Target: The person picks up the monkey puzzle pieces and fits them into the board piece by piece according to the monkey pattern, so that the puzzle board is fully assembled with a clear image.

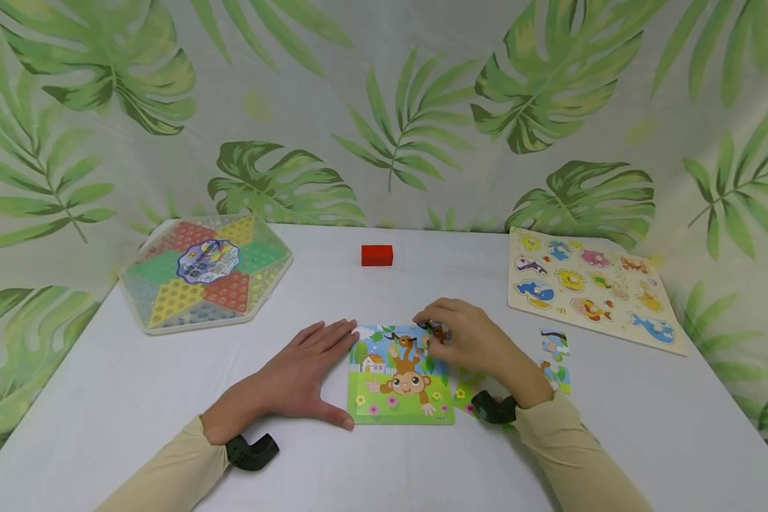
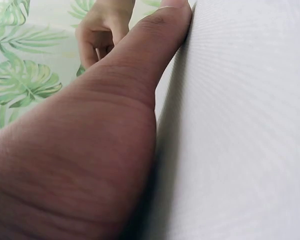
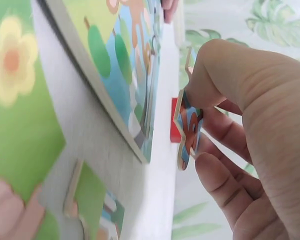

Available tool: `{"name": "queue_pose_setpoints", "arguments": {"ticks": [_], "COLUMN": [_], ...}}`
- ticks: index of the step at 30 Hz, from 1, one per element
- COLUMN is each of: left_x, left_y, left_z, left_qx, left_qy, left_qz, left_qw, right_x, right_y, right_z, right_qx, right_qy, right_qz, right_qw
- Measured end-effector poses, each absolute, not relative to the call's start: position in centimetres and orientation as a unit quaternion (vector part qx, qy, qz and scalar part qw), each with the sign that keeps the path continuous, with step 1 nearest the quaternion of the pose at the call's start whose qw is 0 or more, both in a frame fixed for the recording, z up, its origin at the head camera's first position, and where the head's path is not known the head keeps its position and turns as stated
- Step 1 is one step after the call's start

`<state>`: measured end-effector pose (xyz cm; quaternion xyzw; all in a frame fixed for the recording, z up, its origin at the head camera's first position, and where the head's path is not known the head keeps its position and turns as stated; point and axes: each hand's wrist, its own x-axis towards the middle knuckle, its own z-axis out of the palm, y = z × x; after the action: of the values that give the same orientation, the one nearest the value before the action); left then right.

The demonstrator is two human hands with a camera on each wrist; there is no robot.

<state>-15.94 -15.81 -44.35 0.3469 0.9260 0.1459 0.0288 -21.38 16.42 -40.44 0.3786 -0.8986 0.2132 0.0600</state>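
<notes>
A square monkey jigsaw puzzle [image 1: 402,407] lies on the white table, its picture showing a monkey hanging upside down by a house. My left hand [image 1: 297,373] rests spread along its left side, fingertips at the upper left corner and thumb at the lower left. In the left wrist view the hand's thumb side fills the frame. Above the puzzle's upper right part, my right hand [image 1: 473,338] pinches a jigsaw piece [image 3: 189,125] between thumb and fingers. Brown and blue print shows on this piece, which is raised off the board in the right wrist view.
Loose jigsaw pieces [image 1: 464,391] lie beside the puzzle, partly under my right wrist, with more pieces [image 1: 555,343] farther right. A red block [image 1: 377,256] stands at the back. A hexagonal board game box [image 1: 160,274] is back left, a wooden animal peg board [image 1: 550,284] back right.
</notes>
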Motion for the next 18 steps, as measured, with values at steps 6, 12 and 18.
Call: {"name": "queue_pose_setpoints", "arguments": {"ticks": [6, 12, 18], "left_x": [-15.9, -15.9, -16.0], "left_y": [-15.8, -15.9, -15.8], "left_z": [-44.3, -44.2, -44.4], "left_qx": [0.345, 0.342, 0.343], "left_qy": [0.926, 0.927, 0.927], "left_qz": [0.146, 0.146, 0.146], "left_qw": [0.034, 0.038, 0.035], "right_x": [-21.2, -21.1, -21.2], "right_y": [15.9, 15.0, 13.8], "right_z": [-40.5, -40.6, -40.6], "right_qx": [0.375, 0.369, 0.339], "right_qy": [-0.901, -0.898, -0.905], "right_qz": [0.213, 0.234, 0.254], "right_qw": [0.054, 0.053, 0.042]}}
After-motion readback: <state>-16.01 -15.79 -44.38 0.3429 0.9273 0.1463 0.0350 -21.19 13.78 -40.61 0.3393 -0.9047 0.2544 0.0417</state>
